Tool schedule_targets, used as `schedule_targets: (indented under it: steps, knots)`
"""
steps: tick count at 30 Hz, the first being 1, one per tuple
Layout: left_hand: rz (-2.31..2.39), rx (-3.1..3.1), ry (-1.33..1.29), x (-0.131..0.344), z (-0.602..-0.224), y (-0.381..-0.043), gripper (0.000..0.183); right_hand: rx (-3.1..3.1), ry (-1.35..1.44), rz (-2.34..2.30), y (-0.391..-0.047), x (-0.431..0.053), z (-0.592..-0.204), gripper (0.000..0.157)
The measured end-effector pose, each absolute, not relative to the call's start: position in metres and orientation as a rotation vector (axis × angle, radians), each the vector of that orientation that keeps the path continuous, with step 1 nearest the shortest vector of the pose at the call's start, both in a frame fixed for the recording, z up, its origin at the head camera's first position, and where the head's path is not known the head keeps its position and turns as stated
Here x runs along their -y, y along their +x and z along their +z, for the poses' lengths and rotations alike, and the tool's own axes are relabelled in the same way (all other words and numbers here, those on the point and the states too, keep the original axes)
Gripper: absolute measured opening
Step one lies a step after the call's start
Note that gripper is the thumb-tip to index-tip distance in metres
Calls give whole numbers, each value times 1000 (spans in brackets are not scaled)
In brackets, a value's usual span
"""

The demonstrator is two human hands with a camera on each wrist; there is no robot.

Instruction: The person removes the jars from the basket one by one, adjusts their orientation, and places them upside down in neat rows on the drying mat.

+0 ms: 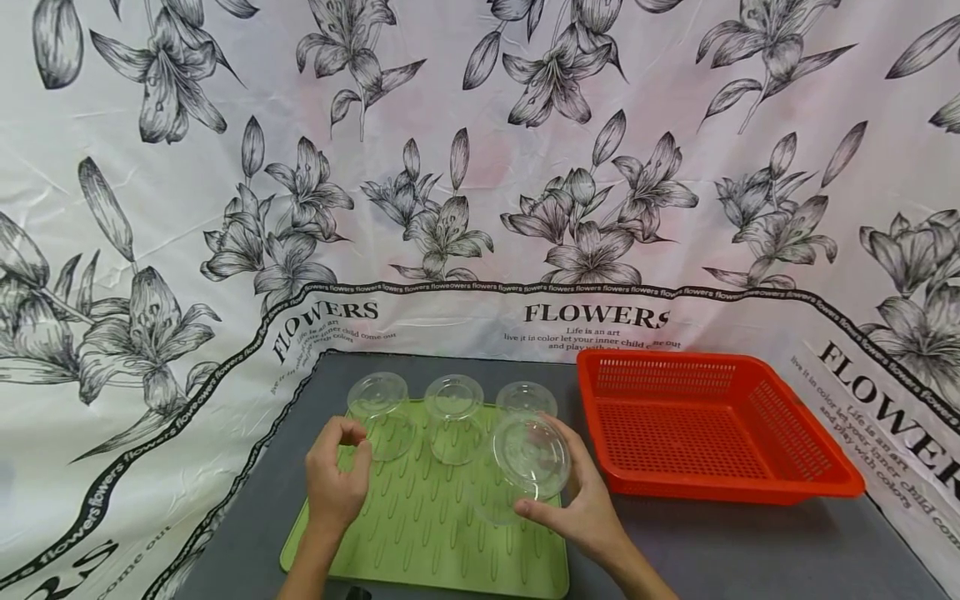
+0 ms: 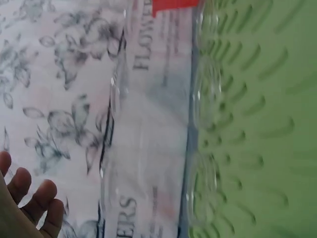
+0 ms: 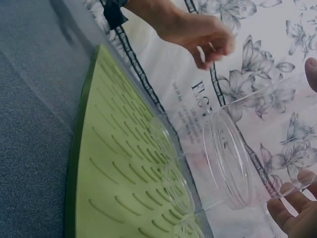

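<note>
My right hand [image 1: 588,508] grips a clear plastic jar [image 1: 531,457] above the right part of a green ridged mat [image 1: 427,542]. In the right wrist view, the thumb and fingertips hold opposite sides of this jar's see-through wall. Three similar clear jars stand in a row along the mat's far edge: a left jar [image 1: 378,394], a middle jar [image 1: 454,396] and a right jar [image 1: 527,396], the last partly behind the held one. Beside the left jar, my left hand [image 1: 336,479] is raised with loosely bent fingers and holds nothing.
A red plastic basket [image 1: 817,487] with perforated sides sits right of the mat on the grey tabletop [image 1: 675,542]. A white flower-printed cloth [image 1: 450,108] hangs behind the table and along its sides. A small dark object [image 1: 358,593] shows at the bottom edge.
</note>
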State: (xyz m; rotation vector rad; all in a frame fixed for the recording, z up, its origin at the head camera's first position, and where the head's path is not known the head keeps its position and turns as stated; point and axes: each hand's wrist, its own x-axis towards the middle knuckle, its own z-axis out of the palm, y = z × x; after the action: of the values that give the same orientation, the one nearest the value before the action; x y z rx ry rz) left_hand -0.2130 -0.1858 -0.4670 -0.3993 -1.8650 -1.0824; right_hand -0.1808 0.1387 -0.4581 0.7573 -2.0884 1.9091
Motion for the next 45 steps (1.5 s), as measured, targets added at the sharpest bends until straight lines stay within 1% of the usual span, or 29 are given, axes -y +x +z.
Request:
schedule_targets:
  steps: [4,9,14,18,30,38,45]
  knots:
    - [-1011,1995,-256,208,-476,-214,14,2138,681,1919,-179,-140,-459,104]
    - [-920,2374,-36,231,-485,-210,5,2200,604,1916,-176,-143,-461,102]
    - [-780,2812,68,248,-492,-208,16,2248,532,1910,-174,-146,-467,100]
    - [-710,2992,108,255,-498,-207,22,2274,507,1912,-173,-149,-472,99]
    - [-660,3055,97,255,-511,-209,53,2337,477,1874,-173,-153,-483,95]
    - [-700,3159,128,258,-515,-213,65,2375,444,1850,-175,-152,-490,95]
    - [-726,3224,146,259,-512,-214,70,2454,368,1786,-175,-149,-492,99]
